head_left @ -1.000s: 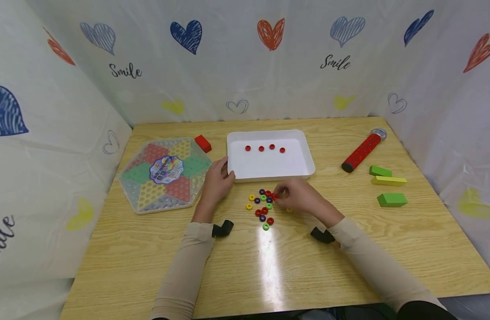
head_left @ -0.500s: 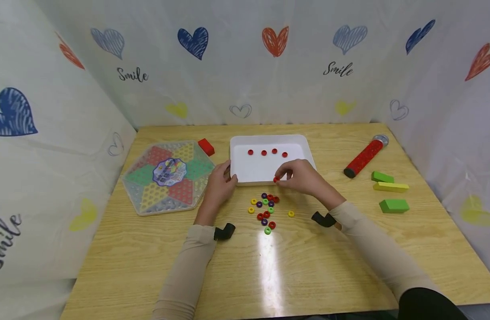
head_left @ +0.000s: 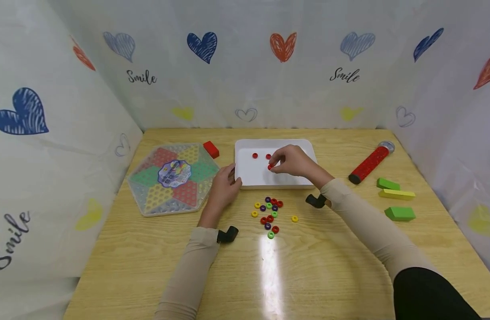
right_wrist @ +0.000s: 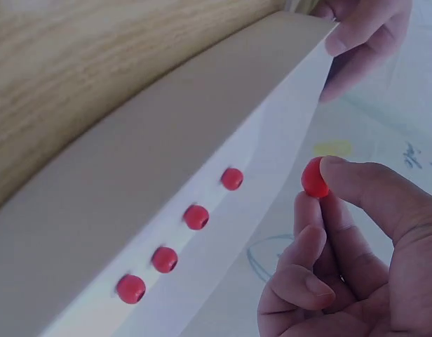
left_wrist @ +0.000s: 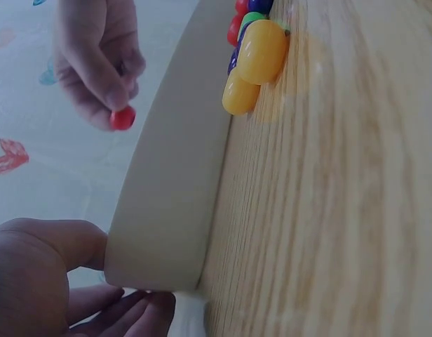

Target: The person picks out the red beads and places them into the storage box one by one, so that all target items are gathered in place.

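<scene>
Over the white tray (head_left: pixel 249 175), my right hand (head_left: pixel 295 161) pinches a red bead (right_wrist: pixel 315 177) between thumb and fingertips. Several red beads (right_wrist: pixel 196 217) lie in a row on the tray floor; in the head view the right hand covers some of them. My left hand (head_left: pixel 222 189) grips the tray's near left corner, its thumb on the wall and the fingers curled round the edge, as the left wrist view shows. In front of the tray, loose beads in red, purple, green and yellow (head_left: pixel 295 218) are scattered on the wooden table (head_left: pixel 149 266).
Left of the tray lies a hexagonal game board (head_left: pixel 165 180) with a red block (head_left: pixel 211 149) behind it. To the right are a red tube (head_left: pixel 369 164), two green blocks (head_left: pixel 400 214) and a yellow block (head_left: pixel 397 194). Printed sheeting surrounds the table's back and sides.
My right hand has picked a red bead from the loose group and carried it forward, past the tray's front rim to above its middle. The left hand keeps its place at the corner.
</scene>
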